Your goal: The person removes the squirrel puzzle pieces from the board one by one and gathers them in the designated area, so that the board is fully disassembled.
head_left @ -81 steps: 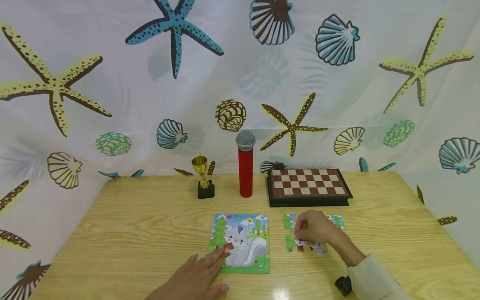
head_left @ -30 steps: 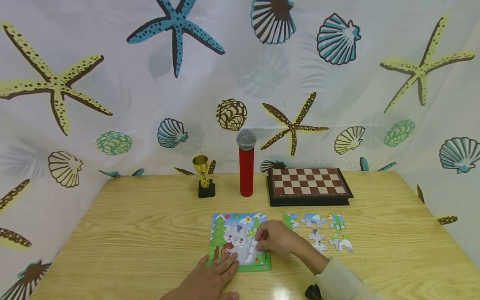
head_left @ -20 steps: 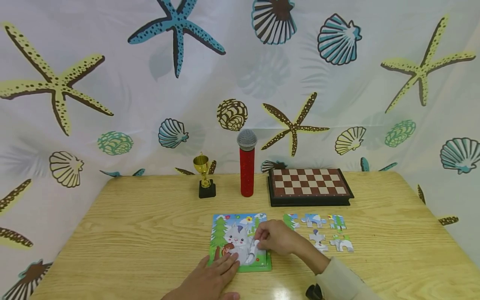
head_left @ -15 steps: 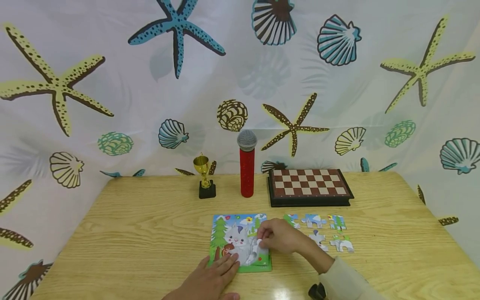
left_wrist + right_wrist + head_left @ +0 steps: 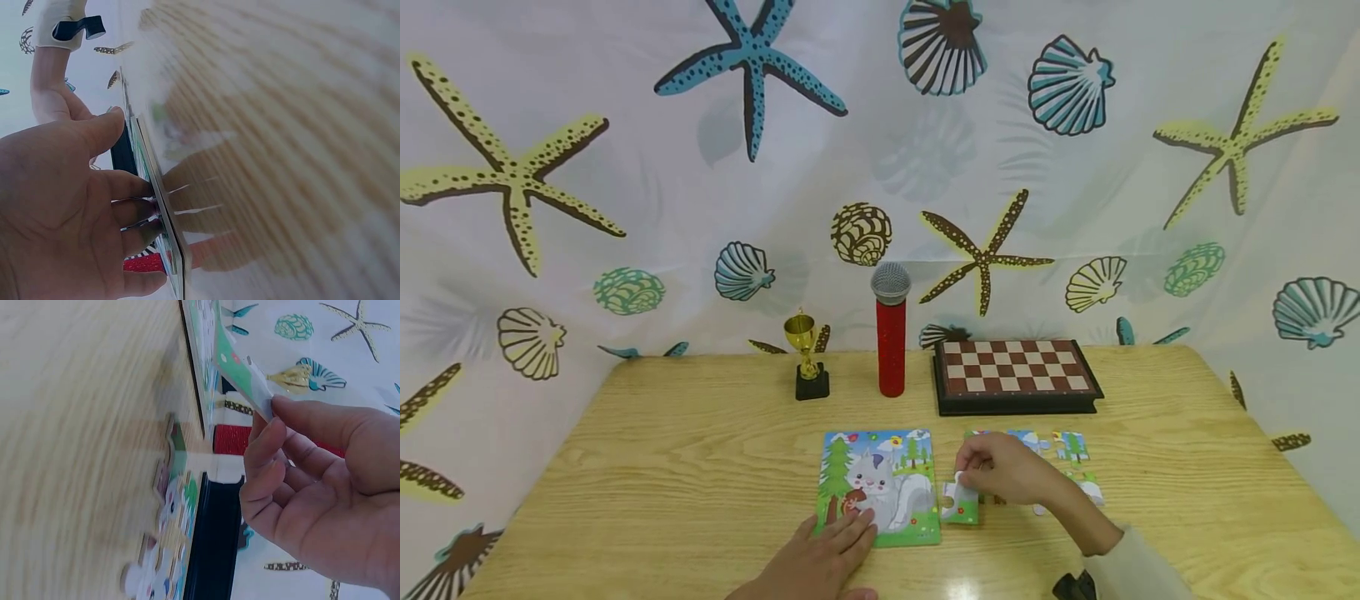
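A square squirrel jigsaw puzzle (image 5: 910,496) lies on the table near the front. My left hand (image 5: 820,554) rests its extended fingers flat on the puzzle's lower left part; in the left wrist view the fingers reach over the edge of its thin board (image 5: 164,206). Just right of the puzzle, my right hand (image 5: 1011,471) pinches one puzzle piece (image 5: 968,507), green and grey with a red flower. The right wrist view shows this piece (image 5: 237,372) tilted between thumb and fingertips, raised off the table. Loose pieces (image 5: 1071,446) lie under and beyond my right hand, partly hidden by it.
Behind the puzzle stand a small gold trophy cup (image 5: 806,342) and a red microphone (image 5: 891,346). A checkered board-game box (image 5: 1015,367) sits at the back right, behind the loose pieces. A patterned cloth (image 5: 700,208) hangs along the table's far edge.
My right hand went from the loose pieces to the puzzle's right side, then back right, now with the pinched piece clear of the puzzle. My left hand shifted slightly right, then stayed.
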`<state>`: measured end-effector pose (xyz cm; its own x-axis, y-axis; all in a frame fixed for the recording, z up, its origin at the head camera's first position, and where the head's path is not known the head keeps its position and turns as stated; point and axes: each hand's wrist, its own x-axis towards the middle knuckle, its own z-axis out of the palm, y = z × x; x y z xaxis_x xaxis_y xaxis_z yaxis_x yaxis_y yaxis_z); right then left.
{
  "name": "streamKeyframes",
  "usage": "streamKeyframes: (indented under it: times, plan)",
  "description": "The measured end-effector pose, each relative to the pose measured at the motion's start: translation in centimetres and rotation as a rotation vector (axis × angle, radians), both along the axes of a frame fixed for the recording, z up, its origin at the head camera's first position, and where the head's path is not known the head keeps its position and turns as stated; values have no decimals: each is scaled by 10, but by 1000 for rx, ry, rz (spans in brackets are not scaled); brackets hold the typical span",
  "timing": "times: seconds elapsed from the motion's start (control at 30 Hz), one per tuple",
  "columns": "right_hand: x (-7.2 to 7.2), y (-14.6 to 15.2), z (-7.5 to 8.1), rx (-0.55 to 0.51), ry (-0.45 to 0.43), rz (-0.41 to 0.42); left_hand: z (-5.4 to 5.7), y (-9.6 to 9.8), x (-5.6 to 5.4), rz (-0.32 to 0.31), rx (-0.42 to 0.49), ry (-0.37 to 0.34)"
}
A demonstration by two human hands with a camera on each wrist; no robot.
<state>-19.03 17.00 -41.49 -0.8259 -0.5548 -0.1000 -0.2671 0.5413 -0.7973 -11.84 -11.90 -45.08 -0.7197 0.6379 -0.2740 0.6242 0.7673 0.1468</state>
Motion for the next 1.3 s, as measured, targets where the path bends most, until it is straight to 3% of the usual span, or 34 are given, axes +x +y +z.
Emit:
streamKeyframes:
  times: [0.5,1.0,1.3]
  plan:
    - [13,58,3,40,-35,-36,2,1,-1,7,-20,-21]
    - [16,108,-5,88,-54,-46,0,0,-3,-15,-22,-7]
    - [18,133,-9,72,-133,-73,0,0,-3,-16,-13,-2]
